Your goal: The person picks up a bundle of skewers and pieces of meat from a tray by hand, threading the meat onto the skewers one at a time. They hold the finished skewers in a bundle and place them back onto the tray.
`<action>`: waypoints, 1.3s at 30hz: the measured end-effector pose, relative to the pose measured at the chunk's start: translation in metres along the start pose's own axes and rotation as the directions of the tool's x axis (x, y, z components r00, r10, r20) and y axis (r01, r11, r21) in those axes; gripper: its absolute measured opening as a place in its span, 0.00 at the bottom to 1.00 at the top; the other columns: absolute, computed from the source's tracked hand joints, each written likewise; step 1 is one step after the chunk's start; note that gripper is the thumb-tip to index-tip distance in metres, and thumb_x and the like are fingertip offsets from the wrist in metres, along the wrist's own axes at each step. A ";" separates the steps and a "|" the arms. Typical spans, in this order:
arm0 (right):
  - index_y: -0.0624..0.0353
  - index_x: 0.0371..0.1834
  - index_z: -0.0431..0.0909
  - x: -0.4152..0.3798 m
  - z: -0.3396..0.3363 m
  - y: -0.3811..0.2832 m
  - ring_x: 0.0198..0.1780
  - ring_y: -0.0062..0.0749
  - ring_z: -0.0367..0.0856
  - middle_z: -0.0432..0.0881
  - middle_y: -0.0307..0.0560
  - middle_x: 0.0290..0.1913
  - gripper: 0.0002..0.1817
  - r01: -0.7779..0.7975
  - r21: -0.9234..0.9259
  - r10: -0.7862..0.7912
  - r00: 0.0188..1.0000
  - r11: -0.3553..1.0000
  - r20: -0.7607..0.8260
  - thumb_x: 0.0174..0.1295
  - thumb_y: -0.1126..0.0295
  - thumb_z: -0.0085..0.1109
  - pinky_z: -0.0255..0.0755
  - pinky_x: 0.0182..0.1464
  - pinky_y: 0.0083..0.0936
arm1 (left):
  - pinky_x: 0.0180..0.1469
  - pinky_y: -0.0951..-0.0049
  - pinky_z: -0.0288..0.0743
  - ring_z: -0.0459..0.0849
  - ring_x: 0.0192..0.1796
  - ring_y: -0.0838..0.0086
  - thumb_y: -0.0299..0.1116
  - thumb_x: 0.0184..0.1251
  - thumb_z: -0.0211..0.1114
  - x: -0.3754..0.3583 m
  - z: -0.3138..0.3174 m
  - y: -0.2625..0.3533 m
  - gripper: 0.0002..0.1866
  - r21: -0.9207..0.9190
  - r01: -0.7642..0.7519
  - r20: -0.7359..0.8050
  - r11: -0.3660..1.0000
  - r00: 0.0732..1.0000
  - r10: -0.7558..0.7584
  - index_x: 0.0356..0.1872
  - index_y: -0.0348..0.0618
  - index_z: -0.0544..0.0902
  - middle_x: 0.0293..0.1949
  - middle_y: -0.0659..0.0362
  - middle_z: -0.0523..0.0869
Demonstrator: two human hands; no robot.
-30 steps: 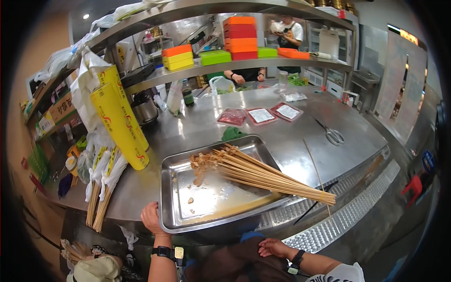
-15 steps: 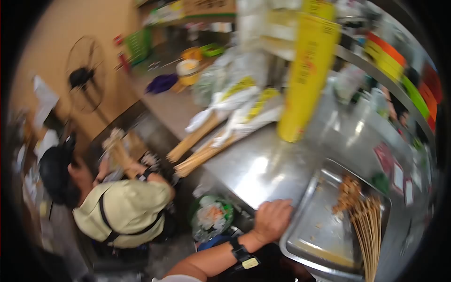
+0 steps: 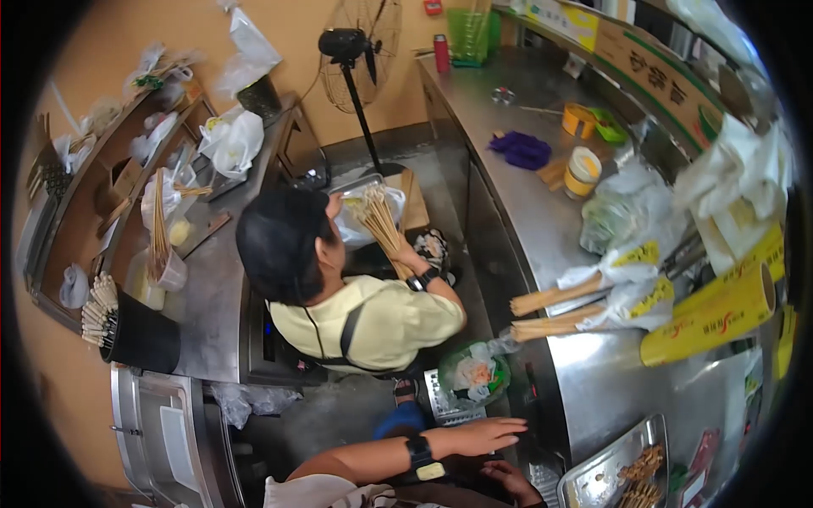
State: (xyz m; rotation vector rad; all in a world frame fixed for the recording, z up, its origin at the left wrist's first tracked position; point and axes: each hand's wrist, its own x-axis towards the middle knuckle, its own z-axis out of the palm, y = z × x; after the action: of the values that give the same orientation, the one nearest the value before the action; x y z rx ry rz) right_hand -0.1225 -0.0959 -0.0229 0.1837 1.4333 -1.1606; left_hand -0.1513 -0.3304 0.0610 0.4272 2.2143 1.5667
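My left hand (image 3: pixel 481 435), with a black watch on its wrist, is held out over the floor beside the steel counter (image 3: pixel 584 372). Its fingers are stretched out and hold nothing. Just below it, partly cut off by the frame, my right hand (image 3: pixel 511 481) has its fingers loosely apart, with nothing seen in them. Nearest on the right is a metal tray (image 3: pixel 584 484) with skewered pieces of food (image 3: pixel 641 474) in it.
A crouching co-worker (image 3: pixel 381 322) holds a bundle of skewers (image 3: pixel 381 224) over a bagged tray. A waste bin (image 3: pixel 476 372) stands by the counter. Wrapped skewer bundles (image 3: pixel 555 296) stick out over its edge. Left are a black bucket of sticks (image 3: pixel 144 334) and a standing fan (image 3: pixel 360 93).
The view has swung left. My left hand has come away from the counter edge beside the tray, its fingers now straight. My right hand has come into view.
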 end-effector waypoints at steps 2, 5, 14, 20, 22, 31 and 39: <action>0.64 0.52 0.73 0.007 0.010 -0.027 0.51 0.27 0.77 0.81 0.45 0.47 0.19 -0.017 0.011 0.017 1.000 1.000 0.006 0.60 0.67 0.60 0.66 0.57 0.23 | 0.67 0.66 0.58 0.66 0.65 0.57 0.49 0.72 0.43 -0.045 -0.030 -0.023 0.27 -0.086 0.145 0.067 0.986 0.988 -0.139 0.61 0.38 0.68 0.64 0.48 0.67; 0.62 0.54 0.73 0.026 0.027 -0.063 0.52 0.25 0.77 0.81 0.43 0.47 0.21 0.031 -0.133 -0.026 0.999 0.991 0.040 0.60 0.65 0.60 0.67 0.56 0.23 | 0.67 0.68 0.58 0.67 0.65 0.58 0.54 0.72 0.43 -0.107 -0.066 -0.049 0.30 -0.100 0.345 0.234 0.933 0.920 -0.315 0.60 0.36 0.69 0.61 0.46 0.72; 0.58 0.56 0.73 0.075 0.111 -0.190 0.56 0.27 0.71 0.77 0.43 0.51 0.23 0.170 -0.302 -0.132 0.981 0.938 0.142 0.60 0.57 0.59 0.64 0.58 0.25 | 0.70 0.72 0.49 0.60 0.69 0.67 0.57 0.71 0.42 -0.208 -0.177 -0.036 0.33 -0.445 0.519 0.457 0.730 0.832 -0.313 0.67 0.44 0.62 0.67 0.54 0.64; 0.59 0.57 0.71 0.084 0.139 -0.258 0.56 0.28 0.72 0.78 0.43 0.52 0.24 0.262 -0.505 -0.133 0.951 0.822 0.278 0.61 0.58 0.58 0.64 0.59 0.26 | 0.69 0.74 0.50 0.60 0.69 0.69 0.57 0.70 0.44 -0.228 -0.190 -0.050 0.33 -0.556 0.393 0.334 0.733 0.913 -0.236 0.67 0.44 0.63 0.68 0.55 0.63; 0.60 0.58 0.70 0.078 0.146 -0.288 0.55 0.28 0.74 0.78 0.44 0.51 0.23 0.311 -0.453 -0.135 0.915 0.835 0.380 0.63 0.62 0.57 0.65 0.58 0.25 | 0.69 0.74 0.51 0.61 0.69 0.70 0.56 0.70 0.44 -0.231 -0.165 -0.087 0.32 -0.594 0.386 0.252 0.706 0.923 -0.292 0.66 0.44 0.65 0.68 0.55 0.63; 0.68 0.56 0.67 0.125 0.155 -0.305 0.51 0.39 0.78 0.78 0.55 0.49 0.19 0.180 -0.439 0.154 0.766 0.880 0.624 0.63 0.72 0.54 0.73 0.54 0.32 | 0.60 0.75 0.64 0.74 0.55 0.77 0.45 0.72 0.50 -0.292 -0.140 0.030 0.21 -0.669 0.100 -0.656 0.736 0.385 -0.649 0.59 0.43 0.73 0.53 0.58 0.79; 0.69 0.57 0.65 0.128 0.212 -0.321 0.52 0.37 0.78 0.78 0.56 0.48 0.20 0.176 -0.603 0.377 0.637 0.778 0.672 0.63 0.73 0.54 0.73 0.55 0.31 | 0.52 0.72 0.74 0.81 0.50 0.71 0.33 0.70 0.53 -0.386 -0.075 0.075 0.16 -0.557 -0.264 -0.684 0.788 -0.393 -0.615 0.55 0.37 0.75 0.52 0.54 0.80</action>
State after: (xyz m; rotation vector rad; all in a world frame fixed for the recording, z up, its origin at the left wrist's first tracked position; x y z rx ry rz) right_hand -0.2407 -0.4677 0.0872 -0.6473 0.9100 -0.4616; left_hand 0.1522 -0.5453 0.2079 -2.5244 1.8146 2.4817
